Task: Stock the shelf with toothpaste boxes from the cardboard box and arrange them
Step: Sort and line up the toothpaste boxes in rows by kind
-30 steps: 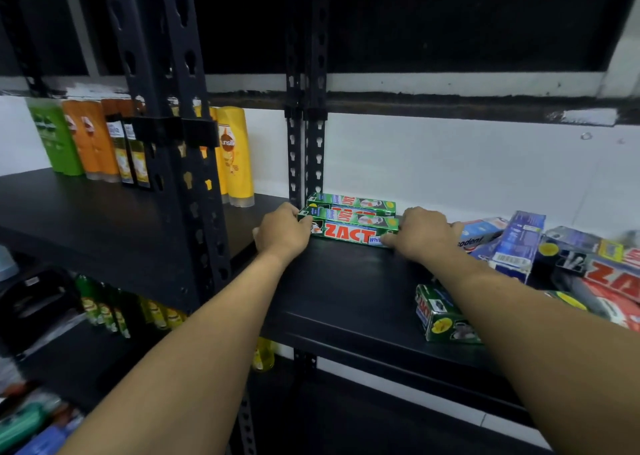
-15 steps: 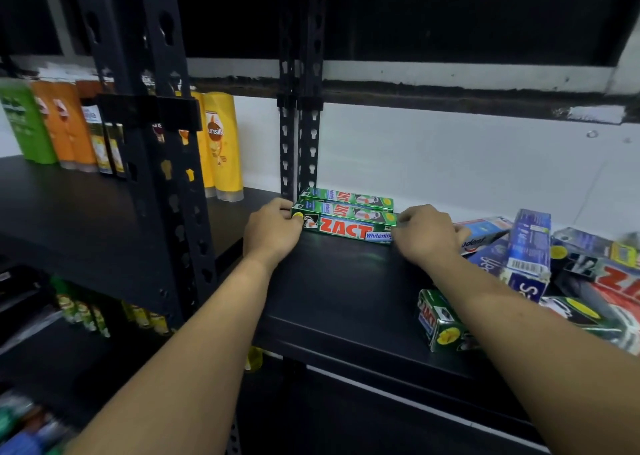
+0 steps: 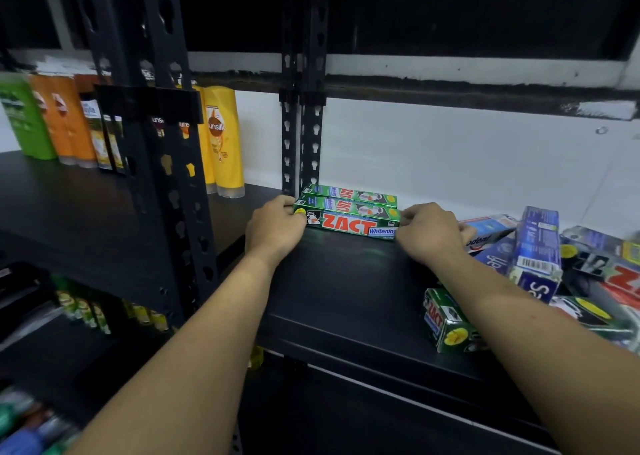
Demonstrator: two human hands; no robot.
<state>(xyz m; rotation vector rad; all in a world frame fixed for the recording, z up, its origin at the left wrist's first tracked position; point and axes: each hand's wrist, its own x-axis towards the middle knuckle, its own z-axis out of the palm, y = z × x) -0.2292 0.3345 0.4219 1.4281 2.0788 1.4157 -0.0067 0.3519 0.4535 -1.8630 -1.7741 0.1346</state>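
Head view. Gripped at both ends: front green ZACT box [image 3: 349,224], left hand [image 3: 273,227] curled against its left end, right hand [image 3: 429,231] curled against its right end, fingers of each closed on the carton. Lying flat on black shelf [image 3: 346,298], long side toward the camera, close to the white back wall [image 3: 450,156] and just right of the perforated black upright [image 3: 303,108].

Count, arranged cartons: three green ZACT boxes visible. Second green box [image 3: 349,207] touching behind the front one, third green box [image 3: 349,193] behind that, nearest the wall. All parallel, left ends roughly aligned.

Appearance, front carton: green, long and narrow, red "ZACT" lettering outlined in white, blue "Whitening" panel at right, yellow round mark at left end.

Count, loose pile at right of same shelf: several cartons, exact number unclear. One green ZACT carton [image 3: 450,319] end-on near the shelf front, partly under the right forearm. One blue carton [image 3: 536,250] leaning with barcode showing. At least two further blue cartons [image 3: 488,233] behind the right hand. Red and dark cartons [image 3: 620,278] at far right, partly cut off.

Neighbouring shelf at left: yellow Sunsilk bottles [image 3: 223,139], orange bottles [image 3: 64,118], one green bottle [image 3: 22,115], all upright; counts partly hidden by the near post [image 3: 162,143].
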